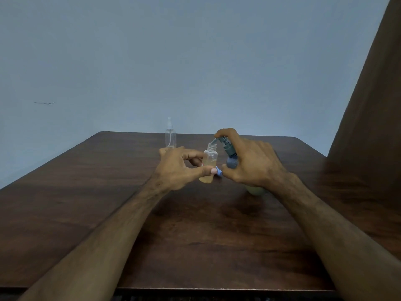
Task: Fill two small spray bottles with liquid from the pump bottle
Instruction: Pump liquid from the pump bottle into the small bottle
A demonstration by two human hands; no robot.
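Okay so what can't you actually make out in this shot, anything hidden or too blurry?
All in the head view:
- Pump bottle: the right hand covers most of its body, so its level can't be read.
- Open small bottle: left hand fingers hide part of it and its label.
- Blue piece between the hands: mostly hidden, can't identify.
- Far spray bottle: too small and clear to tell whether it holds liquid.

My left hand [176, 168] holds the open small bottle [209, 165] in a thumb-and-finger grip, upright above the counter [86, 203], partly filled with pale yellowish liquid. Just beside the small bottle, my right hand [252, 164] wraps the pump bottle [231, 161], forefinger on the pump head [224, 140], its spout over the small bottle's mouth. Beyond the small bottle, an empty capped spray bottle [170, 135] stands at the counter's far edge.
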